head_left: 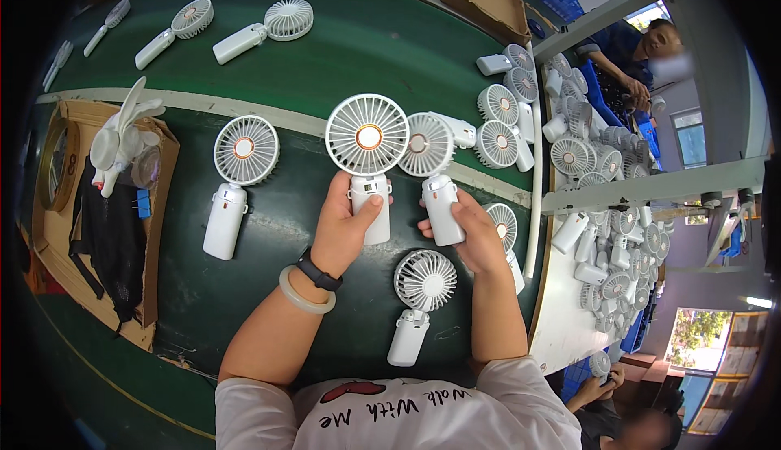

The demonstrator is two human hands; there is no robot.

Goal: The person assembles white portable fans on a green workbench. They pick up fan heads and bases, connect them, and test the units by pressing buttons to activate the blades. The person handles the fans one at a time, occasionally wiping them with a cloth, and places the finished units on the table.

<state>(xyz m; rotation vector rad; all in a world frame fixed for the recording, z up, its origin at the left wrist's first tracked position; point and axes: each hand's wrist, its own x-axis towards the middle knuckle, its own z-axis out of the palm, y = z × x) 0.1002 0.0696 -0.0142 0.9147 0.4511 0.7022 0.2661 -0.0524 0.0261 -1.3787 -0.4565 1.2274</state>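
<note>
My left hand (348,220) is closed around the handle of a white handheld fan (368,134), its thumb lying on the front of the grip. The round grille with an orange ring faces up toward me. In my right hand (478,234) is a second white handheld fan (442,210), gripped by its handle, its head tilted left beside the first one. Below my hands another fan (424,281) lies on the dark green table (277,287). Left of my left hand lies one more fan (242,150), handle toward me.
A cardboard box (163,230) with a black cloth and white fan blades stands at left. Several fans lie along the green belt (366,35) behind. At right, a white table (561,344) carries a heap of fans (618,230). Two people work beyond it, one (622,51) at the far right.
</note>
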